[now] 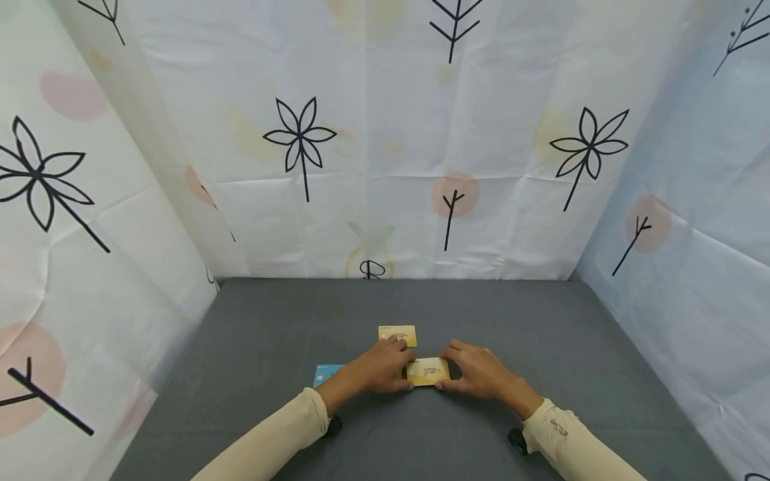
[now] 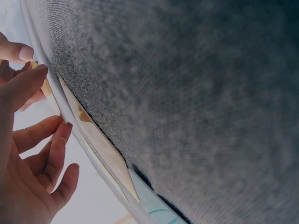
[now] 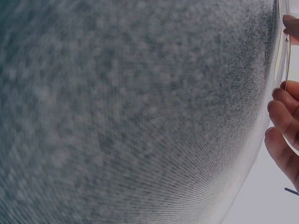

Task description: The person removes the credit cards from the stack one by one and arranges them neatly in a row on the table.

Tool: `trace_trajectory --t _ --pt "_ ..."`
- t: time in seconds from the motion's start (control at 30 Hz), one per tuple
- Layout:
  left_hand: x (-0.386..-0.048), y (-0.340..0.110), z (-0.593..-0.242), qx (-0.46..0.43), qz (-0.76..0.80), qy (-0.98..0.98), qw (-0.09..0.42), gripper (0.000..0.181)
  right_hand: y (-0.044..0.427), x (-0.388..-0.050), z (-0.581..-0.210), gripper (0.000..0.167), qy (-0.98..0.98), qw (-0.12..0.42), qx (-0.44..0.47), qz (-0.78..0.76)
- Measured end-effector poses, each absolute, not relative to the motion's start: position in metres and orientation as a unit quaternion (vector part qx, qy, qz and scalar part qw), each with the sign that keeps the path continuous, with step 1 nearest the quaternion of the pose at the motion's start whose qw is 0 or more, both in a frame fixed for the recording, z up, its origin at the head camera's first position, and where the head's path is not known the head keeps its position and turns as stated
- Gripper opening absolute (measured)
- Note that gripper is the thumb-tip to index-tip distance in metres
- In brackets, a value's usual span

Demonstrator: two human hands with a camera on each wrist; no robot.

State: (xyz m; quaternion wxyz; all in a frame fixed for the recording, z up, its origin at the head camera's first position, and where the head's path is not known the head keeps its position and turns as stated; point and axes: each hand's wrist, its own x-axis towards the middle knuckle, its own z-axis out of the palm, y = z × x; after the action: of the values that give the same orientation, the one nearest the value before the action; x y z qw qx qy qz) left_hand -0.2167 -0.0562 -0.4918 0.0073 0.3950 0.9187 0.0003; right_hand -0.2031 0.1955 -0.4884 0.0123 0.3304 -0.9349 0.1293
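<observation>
Between the two hands in the head view is a yellow card (image 1: 428,372), its long side facing the person. The left hand (image 1: 380,367) grips its left end between thumb and fingers, and the right hand (image 1: 481,373) grips its right end the same way. In the left wrist view the left hand (image 2: 32,163) is at the card's thin edge (image 2: 49,93). At the right border of the right wrist view, the fingers of the right hand (image 3: 285,119) touch a narrow card edge (image 3: 288,60). Whether the card lies flat or is slightly raised, I cannot tell.
A second yellow card (image 1: 398,331) lies behind the left hand, partly covered by its fingers. To the left a blue card (image 1: 327,373) is partly hidden by the left forearm. Patterned cloth walls (image 1: 373,227) border the grey table (image 1: 289,307) at the back and sides.
</observation>
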Motion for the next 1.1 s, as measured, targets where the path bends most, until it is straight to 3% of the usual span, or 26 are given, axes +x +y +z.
trace_trajectory --t 0.63,1.1 --pt "-0.2169 -0.0563 -0.4929 0.394 -0.008 0.919 0.012 0.048 0.1928 -0.2051 -0.4935 0.049 -0.934 0.026 0.336 0.12" --pt "-0.2172 -0.0559 -0.4932 0.394 -0.005 0.919 0.018 0.046 0.1918 -0.2056 -0.4935 0.046 -0.937 0.001 0.325 0.129"
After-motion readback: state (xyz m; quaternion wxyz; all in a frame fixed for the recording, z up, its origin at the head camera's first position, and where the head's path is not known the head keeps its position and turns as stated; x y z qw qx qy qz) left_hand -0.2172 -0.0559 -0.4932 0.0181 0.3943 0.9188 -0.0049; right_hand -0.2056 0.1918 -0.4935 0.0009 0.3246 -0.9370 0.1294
